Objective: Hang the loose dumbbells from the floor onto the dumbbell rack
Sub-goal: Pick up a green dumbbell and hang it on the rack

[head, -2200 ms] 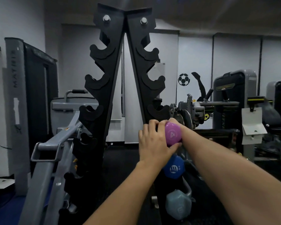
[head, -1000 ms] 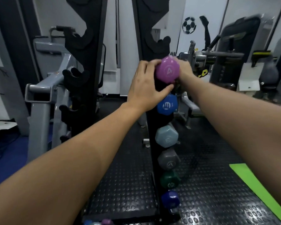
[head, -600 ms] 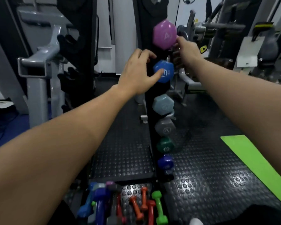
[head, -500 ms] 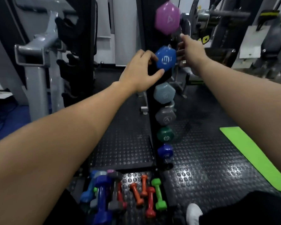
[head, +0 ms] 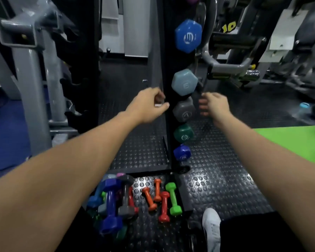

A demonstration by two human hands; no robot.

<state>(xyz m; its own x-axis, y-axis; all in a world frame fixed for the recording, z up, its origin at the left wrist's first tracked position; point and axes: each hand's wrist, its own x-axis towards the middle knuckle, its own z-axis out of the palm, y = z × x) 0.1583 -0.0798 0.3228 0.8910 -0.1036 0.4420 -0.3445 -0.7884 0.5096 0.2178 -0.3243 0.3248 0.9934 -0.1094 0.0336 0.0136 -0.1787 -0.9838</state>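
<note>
Now both hands are empty, fingers loosely curled: left hand [head: 149, 106] and right hand [head: 214, 106] flank the rack [head: 166, 70] beside the grey dumbbell [head: 184, 110]. Loose dumbbells [head: 127, 199] lie on the floor [head: 216, 182] below

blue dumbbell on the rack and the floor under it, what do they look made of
Blue dumbbell: looks like a smooth vinyl or neoprene coating, going by its soft satin sheen and printed white number; the core is hidden. Floor: likely black rubber matting, with raised round studs catching glossy highlights.
</note>
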